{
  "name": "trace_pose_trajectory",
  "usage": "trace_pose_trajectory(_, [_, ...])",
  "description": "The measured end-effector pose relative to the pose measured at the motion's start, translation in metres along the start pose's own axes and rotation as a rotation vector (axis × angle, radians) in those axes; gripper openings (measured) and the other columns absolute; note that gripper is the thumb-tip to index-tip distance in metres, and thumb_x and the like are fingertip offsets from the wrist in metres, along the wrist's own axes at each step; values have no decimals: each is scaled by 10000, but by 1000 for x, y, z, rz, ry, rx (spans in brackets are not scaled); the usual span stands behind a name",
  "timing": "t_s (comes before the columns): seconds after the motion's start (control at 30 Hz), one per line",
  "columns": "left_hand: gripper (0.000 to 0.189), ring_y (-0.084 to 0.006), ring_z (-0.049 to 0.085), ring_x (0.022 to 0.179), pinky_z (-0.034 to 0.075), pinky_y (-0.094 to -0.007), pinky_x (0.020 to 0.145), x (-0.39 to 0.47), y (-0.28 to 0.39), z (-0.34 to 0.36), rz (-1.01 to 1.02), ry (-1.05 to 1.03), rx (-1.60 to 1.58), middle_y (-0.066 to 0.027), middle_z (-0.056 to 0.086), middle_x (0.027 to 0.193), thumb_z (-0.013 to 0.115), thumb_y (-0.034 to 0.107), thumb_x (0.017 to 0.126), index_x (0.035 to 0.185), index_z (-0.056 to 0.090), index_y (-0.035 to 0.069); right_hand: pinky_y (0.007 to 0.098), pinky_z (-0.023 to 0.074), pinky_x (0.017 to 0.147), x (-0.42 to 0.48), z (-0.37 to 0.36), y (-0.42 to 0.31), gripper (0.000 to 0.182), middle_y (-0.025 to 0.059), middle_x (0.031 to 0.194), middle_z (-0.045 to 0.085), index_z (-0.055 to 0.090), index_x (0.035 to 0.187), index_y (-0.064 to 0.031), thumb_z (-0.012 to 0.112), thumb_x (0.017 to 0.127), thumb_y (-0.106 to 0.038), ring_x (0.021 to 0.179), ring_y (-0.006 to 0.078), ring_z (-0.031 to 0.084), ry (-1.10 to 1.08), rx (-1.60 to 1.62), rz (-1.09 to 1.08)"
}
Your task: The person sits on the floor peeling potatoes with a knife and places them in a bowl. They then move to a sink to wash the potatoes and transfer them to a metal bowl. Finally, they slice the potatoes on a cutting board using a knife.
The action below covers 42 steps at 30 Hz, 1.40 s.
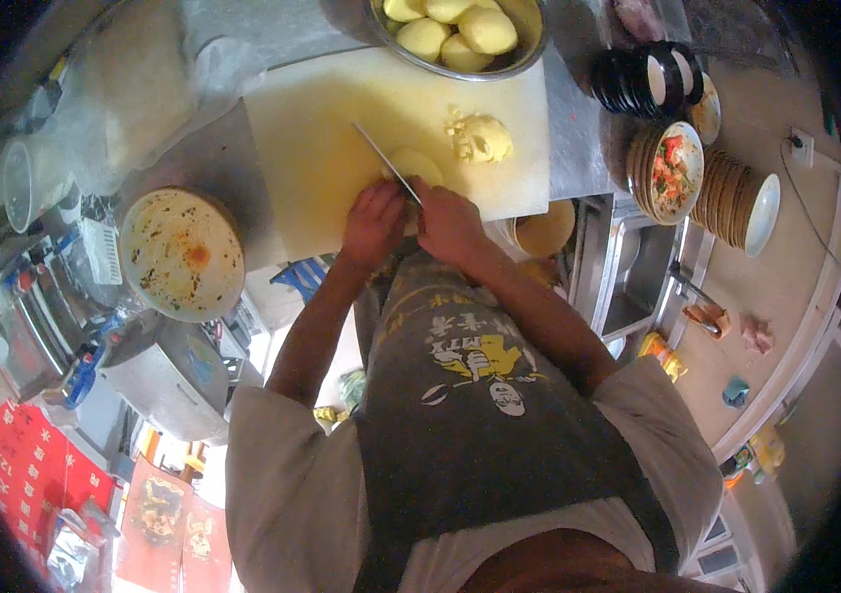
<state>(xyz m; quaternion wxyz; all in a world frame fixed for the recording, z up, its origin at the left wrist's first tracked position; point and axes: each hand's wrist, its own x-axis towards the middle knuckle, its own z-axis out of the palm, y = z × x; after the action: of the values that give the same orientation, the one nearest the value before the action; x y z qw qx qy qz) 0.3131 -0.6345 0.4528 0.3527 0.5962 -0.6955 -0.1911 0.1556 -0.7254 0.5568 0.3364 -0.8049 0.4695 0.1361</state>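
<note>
My right hand is closed on the handle of a kitchen knife, whose blade points up and to the left over a pale cutting board. Close beside it, my left hand rests with bent fingers at the near side of a pale yellow piece, likely peeled potato; its exact grip is hidden by the fingers. A small heap of cut yellow pieces lies on the board to the right. At the board's far edge stands a metal bowl holding several peeled potatoes.
Left of the board stands a round container with food residue inside. Stacked bowls and black dishes are at the right, above a metal sink. A clear plastic tub sits far left.
</note>
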Motion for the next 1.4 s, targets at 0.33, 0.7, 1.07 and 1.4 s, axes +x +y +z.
trace_pose_trajectory(0.33, [701,-385,527,1401,368,-588,1229,63,21,-42,164,-214,193,-156,592,1461,777,65,725,1409,622,65,543,622,754,-53,-74,7,572,214,1015,729,575,1483,-110,675,921,-135,859,416,757,226,3,136])
trace_pose_trajectory(0.7, [825,-404,480,1413,371,-565,1209,77,-7,-33,-26,-358,186,-201,540,1477,802,224,736,1498,545,42,543,597,775,-45,-12,67,396,227,963,731,676,1339,-35,639,960,-142,891,429,738,213,100,145])
trace_pose_trajectory(1.07, [887,-498,434,1461,302,-659,1232,58,14,29,-218,307,202,-305,465,1573,730,216,833,1599,381,-64,534,608,729,-40,-12,50,540,193,1007,728,566,1480,-74,623,944,-98,862,423,748,116,0,70])
trace_pose_trajectory(1.4, [541,-398,529,1368,383,-583,1158,73,-2,-22,37,115,156,-174,597,1445,752,202,806,1323,651,78,587,593,708,-44,-9,50,456,238,994,754,451,1399,-57,586,965,-78,821,456,760,115,-28,113])
